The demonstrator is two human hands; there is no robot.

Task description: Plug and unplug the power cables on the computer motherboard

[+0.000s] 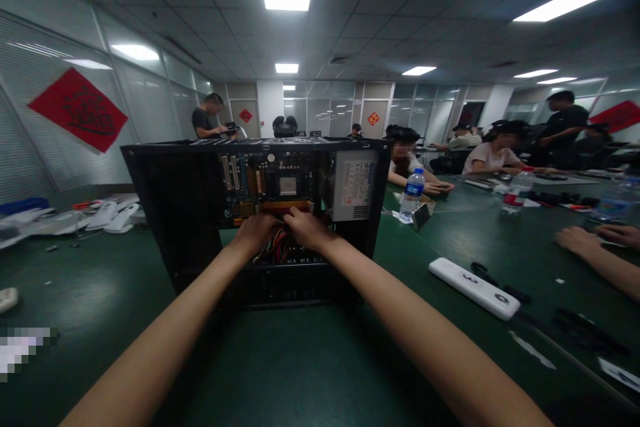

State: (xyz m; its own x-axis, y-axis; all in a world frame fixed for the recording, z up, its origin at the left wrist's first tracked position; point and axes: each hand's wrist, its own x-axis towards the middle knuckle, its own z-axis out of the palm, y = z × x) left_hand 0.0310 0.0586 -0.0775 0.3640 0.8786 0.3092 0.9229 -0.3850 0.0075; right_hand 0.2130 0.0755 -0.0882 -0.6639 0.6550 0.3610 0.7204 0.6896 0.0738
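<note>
An open black computer case (pixel 175 220) stands upright on the green table, its open side towards me. Inside are a motherboard (pixel 304 173) and, at the upper right, a silver power supply (pixel 356 187). My left hand (pixel 257 233) and my right hand (pixel 307 230) reach in side by side at the motherboard's lower edge, just under the orange memory slots (pixel 287 206). The fingers of both are bent and closed close together; what they pinch is hidden. Red, yellow and black cables (pixel 283 245) hang right below and between the hands.
A white power strip (pixel 474 287) lies to the right, with black cables near it. Water bottles (pixel 413 190) stand further back. White parts and papers (pixel 113 213) are piled at the left. Another person's hands (pixel 580 240) rest on the table's right side; more people sit behind.
</note>
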